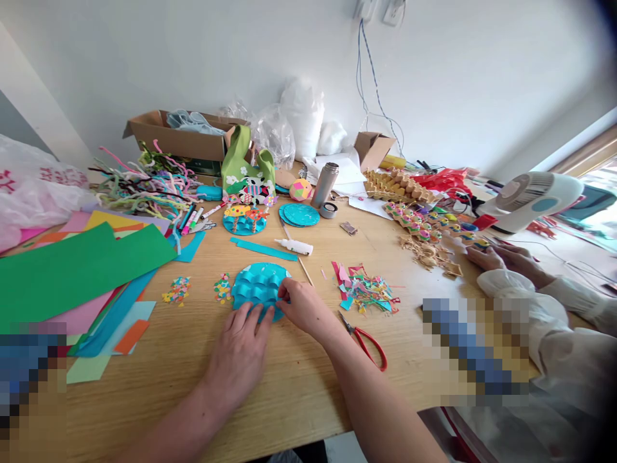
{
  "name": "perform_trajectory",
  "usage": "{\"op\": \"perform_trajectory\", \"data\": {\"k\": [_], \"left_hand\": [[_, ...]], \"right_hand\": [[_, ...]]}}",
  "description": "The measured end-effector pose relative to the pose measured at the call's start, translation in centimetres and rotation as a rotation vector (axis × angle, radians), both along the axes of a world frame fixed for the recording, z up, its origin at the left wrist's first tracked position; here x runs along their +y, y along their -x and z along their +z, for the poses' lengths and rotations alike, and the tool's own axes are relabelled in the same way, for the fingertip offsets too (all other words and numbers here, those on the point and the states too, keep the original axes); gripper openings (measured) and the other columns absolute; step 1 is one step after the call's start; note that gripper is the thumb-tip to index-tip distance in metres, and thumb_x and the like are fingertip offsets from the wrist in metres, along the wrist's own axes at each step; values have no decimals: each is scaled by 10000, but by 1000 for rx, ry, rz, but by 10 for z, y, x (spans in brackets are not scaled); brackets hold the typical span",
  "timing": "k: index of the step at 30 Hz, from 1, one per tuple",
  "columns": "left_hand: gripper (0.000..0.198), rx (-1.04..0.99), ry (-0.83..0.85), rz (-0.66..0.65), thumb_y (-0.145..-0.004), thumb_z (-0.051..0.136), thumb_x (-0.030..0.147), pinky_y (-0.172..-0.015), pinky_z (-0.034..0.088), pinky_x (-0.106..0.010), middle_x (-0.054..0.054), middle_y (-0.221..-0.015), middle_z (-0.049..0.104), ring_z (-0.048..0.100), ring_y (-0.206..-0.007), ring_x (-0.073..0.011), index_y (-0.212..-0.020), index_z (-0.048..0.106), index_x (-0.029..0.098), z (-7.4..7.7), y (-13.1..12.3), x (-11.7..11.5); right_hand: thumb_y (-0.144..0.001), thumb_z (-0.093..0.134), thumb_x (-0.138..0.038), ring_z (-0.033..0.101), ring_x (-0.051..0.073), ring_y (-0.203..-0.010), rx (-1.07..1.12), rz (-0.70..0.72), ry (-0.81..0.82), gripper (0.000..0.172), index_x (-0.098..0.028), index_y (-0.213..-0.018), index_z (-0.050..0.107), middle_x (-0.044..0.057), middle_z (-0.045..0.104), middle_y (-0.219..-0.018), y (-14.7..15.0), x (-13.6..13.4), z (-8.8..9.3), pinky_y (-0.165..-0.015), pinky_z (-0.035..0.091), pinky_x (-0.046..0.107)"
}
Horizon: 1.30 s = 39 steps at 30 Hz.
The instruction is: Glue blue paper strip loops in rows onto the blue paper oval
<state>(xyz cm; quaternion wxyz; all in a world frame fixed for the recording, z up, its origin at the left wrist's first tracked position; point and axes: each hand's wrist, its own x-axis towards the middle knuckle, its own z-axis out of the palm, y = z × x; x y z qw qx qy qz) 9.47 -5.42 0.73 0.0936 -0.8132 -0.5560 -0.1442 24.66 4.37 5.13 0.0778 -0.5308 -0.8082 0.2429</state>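
Note:
A round blue disc (pixel 267 271) lies on the table before me, with rows of wavy blue paper strips (pixel 259 283) across it. My left hand (pixel 241 344) rests its spread fingers on the disc's lower edge, pressing lightly on the lowest paper row. At the right edge, my right hand (pixel 304 305) has its thumb and fingers pinched on the end of a blue paper strip; the fingertips partly hide it. Left of the disc is a small pile of paper dots (pixel 222 289). Above it are a white glue bottle (pixel 295 247), a wooden stick (pixel 305 271) and a flat blue strip (pixel 265 249).
Red-handled scissors (pixel 365 341) and paper scraps (pixel 369 289) lie to the right. Coloured paper sheets (pixel 72 270) cover the left side. A finished-looking decorated disc (pixel 243 222), blue discs (pixel 301 215) and a steel flask (pixel 326 185) stand behind. Another person's hands (pixel 511 260) are at far right, near a fan (pixel 530 199).

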Motion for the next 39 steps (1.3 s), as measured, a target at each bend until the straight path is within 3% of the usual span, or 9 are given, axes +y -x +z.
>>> {"op": "perform_trajectory", "data": {"k": [11, 29, 39], "left_hand": [[471, 89, 66, 80, -841, 563, 169, -978, 439, -462, -139, -1239, 660, 542, -1172, -328, -1309, 617, 183, 6, -9, -1], [482, 46, 123, 124, -835, 582, 222, -987, 417, -489, -189, -1239, 640, 524, -1178, -354, -1313, 617, 171, 10, -17, -1], [465, 43, 121, 137, -847, 567, 241, -990, 417, -474, -165, -1238, 648, 537, -1164, -342, -1305, 624, 185, 10, -18, -1]], "right_hand": [[-829, 581, -135, 641, 177, -805, -20, 21, -38, 131, -171, -939, 643, 61, 717, -864, 0, -1, -3, -647, 341, 245], [-840, 563, -128, 661, 188, -823, -48, 11, -9, 142, -182, -947, 639, 74, 728, -897, 5, -4, -3, -639, 329, 255], [-849, 558, -136, 661, 197, -834, -47, 18, -7, 131, -186, -945, 632, 75, 722, -892, 5, -5, -4, -649, 337, 259]]}}
